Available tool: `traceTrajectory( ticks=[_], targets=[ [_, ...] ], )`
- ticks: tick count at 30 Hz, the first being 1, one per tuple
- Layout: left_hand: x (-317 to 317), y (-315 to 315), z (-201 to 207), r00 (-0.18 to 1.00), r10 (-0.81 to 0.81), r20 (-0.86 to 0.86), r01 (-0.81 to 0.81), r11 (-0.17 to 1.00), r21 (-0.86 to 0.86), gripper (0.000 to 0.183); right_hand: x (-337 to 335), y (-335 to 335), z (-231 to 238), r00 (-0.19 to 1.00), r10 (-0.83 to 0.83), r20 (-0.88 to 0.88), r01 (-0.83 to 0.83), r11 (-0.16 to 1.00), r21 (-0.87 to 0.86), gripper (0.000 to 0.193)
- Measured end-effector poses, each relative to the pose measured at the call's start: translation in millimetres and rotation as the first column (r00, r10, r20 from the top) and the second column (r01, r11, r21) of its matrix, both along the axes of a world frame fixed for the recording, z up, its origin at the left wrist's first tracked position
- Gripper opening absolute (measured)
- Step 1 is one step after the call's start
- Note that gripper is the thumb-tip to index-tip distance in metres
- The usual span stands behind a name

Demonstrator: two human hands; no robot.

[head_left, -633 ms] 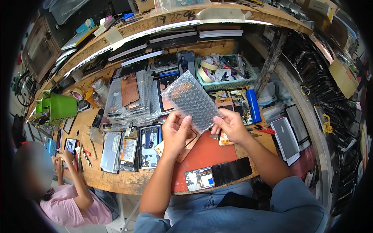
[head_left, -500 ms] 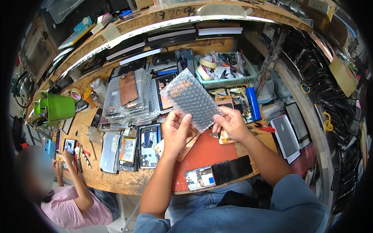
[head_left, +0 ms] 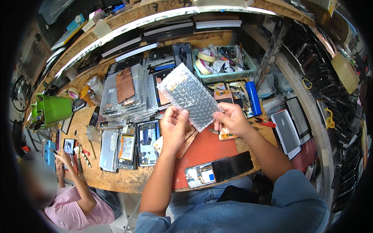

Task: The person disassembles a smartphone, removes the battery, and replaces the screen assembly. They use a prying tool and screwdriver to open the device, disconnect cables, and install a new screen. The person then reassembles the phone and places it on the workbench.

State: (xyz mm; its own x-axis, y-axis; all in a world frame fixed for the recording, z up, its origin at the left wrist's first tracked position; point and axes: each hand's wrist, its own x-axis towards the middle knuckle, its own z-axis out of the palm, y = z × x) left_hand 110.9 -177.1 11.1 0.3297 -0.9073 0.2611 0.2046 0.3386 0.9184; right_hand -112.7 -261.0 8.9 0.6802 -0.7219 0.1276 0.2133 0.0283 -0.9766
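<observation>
A bubble-wrap pouch (head_left: 190,97) hangs tilted above the bench, and both my hands grip its near end. Its contents are blurred by the bubbles. My left hand (head_left: 173,129) pinches the left corner, thumb on top. On the right corner, my right hand (head_left: 232,120) is closed the same way. Beneath them lies a red mat (head_left: 211,155). An opened phone with its circuit board bare (head_left: 201,176) rests at the mat's near edge, beside a black panel (head_left: 233,166). Partly under my left hand are copper-coloured phone panels (head_left: 187,145).
Bubble-wrapped parts with a brown panel (head_left: 125,85) on top are stacked behind left. A green basket (head_left: 225,77) holds tape rolls; near it stand a blue cylinder (head_left: 253,98) and red-handled pliers (head_left: 266,122). Opened phones (head_left: 149,141) lie left. A person in pink (head_left: 79,209) sits far left.
The pouch has tilted a little and shifted slightly left, still between both hands. The whole view has moved slightly. The person at left has barely moved.
</observation>
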Motion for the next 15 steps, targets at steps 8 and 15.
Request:
traceTrajectory(
  ticks=[8,15],
  targets=[
    [2.7,-5.6,-6.0,0.999,0.017,-0.039,-0.019,0.998,-0.053,0.015,-1.0,0.0,10.8,0.995,0.099,-0.032,-0.099,0.995,-0.005,0.016],
    [-12.5,-1.2,-9.4,0.991,-0.124,0.042,0.121,0.989,0.08,0.024,-9.8,-7.9,1.7,0.99,0.072,-0.119,-0.07,0.997,0.017,0.018]
  ],
)
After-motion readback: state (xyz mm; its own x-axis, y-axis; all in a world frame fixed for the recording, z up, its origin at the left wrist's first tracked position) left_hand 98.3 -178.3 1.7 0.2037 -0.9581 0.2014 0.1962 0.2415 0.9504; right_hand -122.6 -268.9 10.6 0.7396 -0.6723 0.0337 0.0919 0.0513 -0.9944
